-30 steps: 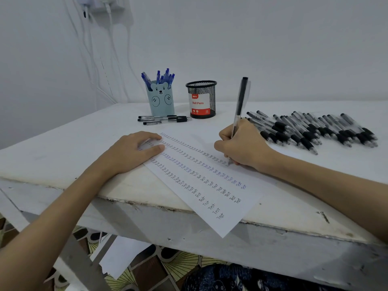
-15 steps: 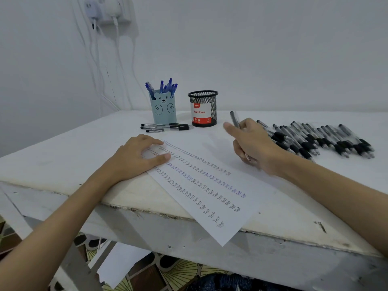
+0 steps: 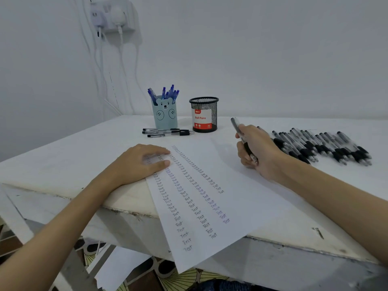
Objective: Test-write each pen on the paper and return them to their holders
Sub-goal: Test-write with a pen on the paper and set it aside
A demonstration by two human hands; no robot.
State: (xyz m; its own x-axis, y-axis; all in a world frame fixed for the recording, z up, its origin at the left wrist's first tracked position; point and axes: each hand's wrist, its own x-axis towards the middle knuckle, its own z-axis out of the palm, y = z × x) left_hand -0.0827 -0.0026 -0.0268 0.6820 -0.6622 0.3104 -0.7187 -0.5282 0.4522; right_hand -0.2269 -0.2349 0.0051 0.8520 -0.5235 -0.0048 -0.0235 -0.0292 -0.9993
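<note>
Our right hand [image 3: 258, 150] has its fingers [image 3: 243, 159] curled tight around a black pen [image 3: 241, 135], raised above the paper [image 3: 241, 198] on the worktop [image 3: 63, 156]. Our left hand [image 3: 136, 164] lies flat, fingers straight, pressing the sheet's upper left corner. Loose black pens [image 3: 323, 147] lie just right of the hand; a bear cup [image 3: 165, 115] and mesh cup [image 3: 204, 114] stand behind.

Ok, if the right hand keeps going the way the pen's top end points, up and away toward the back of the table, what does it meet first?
Probably the black mesh holder. The right hand grips a black pen whose top end tilts back and left. Bare table lies between, though depth is unclear, so it may pass just right of it.
</note>
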